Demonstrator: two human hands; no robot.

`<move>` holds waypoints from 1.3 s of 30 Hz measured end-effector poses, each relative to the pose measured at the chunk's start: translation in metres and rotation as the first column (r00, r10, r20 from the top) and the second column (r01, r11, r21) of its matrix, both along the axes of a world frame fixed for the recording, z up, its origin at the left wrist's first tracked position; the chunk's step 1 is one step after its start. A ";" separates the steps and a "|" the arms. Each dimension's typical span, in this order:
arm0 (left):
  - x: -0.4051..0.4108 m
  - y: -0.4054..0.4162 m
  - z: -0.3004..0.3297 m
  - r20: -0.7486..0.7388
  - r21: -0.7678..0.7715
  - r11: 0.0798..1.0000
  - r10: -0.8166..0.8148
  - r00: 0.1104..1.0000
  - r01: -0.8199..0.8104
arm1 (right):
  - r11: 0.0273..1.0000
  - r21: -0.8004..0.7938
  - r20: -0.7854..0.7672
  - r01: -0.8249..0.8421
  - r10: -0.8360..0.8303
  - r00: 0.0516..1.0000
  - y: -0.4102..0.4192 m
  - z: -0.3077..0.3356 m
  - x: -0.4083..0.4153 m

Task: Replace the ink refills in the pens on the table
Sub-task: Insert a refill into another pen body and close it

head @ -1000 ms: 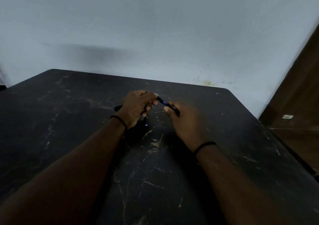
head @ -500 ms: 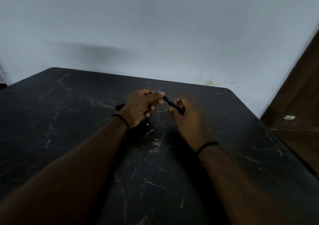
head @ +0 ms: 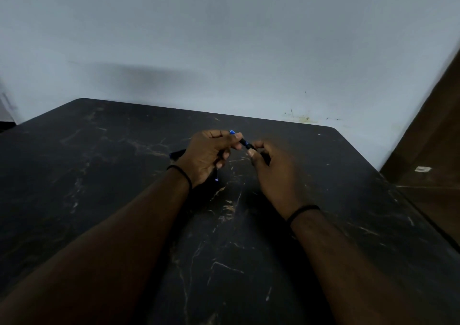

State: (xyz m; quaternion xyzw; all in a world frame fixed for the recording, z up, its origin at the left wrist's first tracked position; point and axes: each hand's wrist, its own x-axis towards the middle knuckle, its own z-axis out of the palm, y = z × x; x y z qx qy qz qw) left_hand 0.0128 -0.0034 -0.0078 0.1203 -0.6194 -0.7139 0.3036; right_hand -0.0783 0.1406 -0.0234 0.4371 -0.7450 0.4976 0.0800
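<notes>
Since the earlier frames: both hands have crept slightly right, and more of the blue end now sticks out past the left fingertips. Left hand [head: 207, 154] has fingers curled, thumb and forefinger pinching the upper part of the pen [head: 245, 142]. Right hand [head: 272, 169] has fingers curled round the lower end of the same pen, thumb on top. Pen runs diagonally between the two hands, held above the middle of the dark marbled desk [head: 99, 175]; blue tip pokes out above the left fingertips. Another dark blue item [head: 175, 154] shows just behind the left wrist, mostly hidden, can't tell what. Black bands on both wrists. Pale wall [head: 224, 38] behind.
</notes>
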 end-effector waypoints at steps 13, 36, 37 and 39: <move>0.001 -0.001 0.000 0.026 0.014 1.000 0.015 1.000 -0.015 | 0.999 0.032 0.033 0.034 -0.035 0.999 -0.004 -0.003 -0.004; 0.004 0.000 0.001 0.031 0.012 1.000 0.015 0.999 -0.015 | 0.999 0.035 0.086 0.023 -0.025 0.996 -0.007 -0.005 -0.003; 0.004 0.001 0.002 0.031 0.013 1.000 0.016 0.999 -0.016 | 0.999 0.019 0.115 0.027 -0.029 0.993 -0.009 -0.006 -0.003; 0.005 0.002 0.002 0.036 0.013 1.000 0.017 0.999 -0.018 | 0.999 -0.003 0.131 0.041 -0.040 0.991 -0.009 -0.007 -0.004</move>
